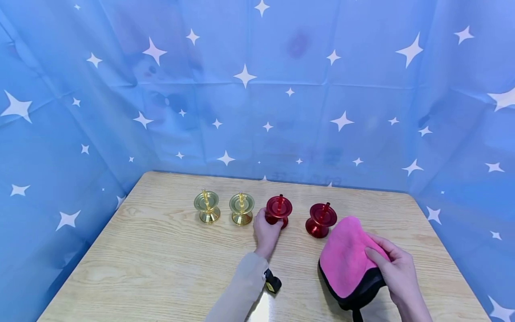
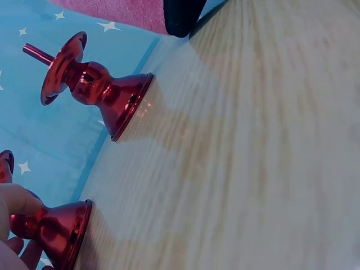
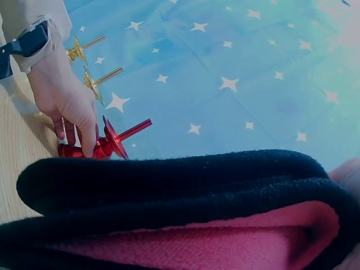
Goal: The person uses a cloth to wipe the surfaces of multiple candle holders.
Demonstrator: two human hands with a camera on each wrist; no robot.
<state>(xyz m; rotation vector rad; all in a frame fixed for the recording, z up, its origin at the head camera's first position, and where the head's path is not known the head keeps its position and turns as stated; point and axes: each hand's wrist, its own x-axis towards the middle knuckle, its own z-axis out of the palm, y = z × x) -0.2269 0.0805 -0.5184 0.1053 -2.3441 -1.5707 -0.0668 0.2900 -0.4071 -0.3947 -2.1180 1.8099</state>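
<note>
Left hand [image 1: 267, 233] grips red candle holder [image 1: 284, 207] low, likely for steadiness; right hand [image 1: 399, 270] pinches pink-and-black fabric piece [image 1: 347, 259]; second red holder [image 1: 318, 229] stands between both hands.

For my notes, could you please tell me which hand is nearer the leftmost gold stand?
Left: the left hand grips a red stand, two places right of the leftmost gold stand; the right hand, holding the pink cloth, is farther right.

Head view: forward and down over left hand [image 1: 267, 231] and right hand [image 1: 399, 264].
Wrist views: much nearer, the right's facing across toward the left hand (which all three share).
</note>
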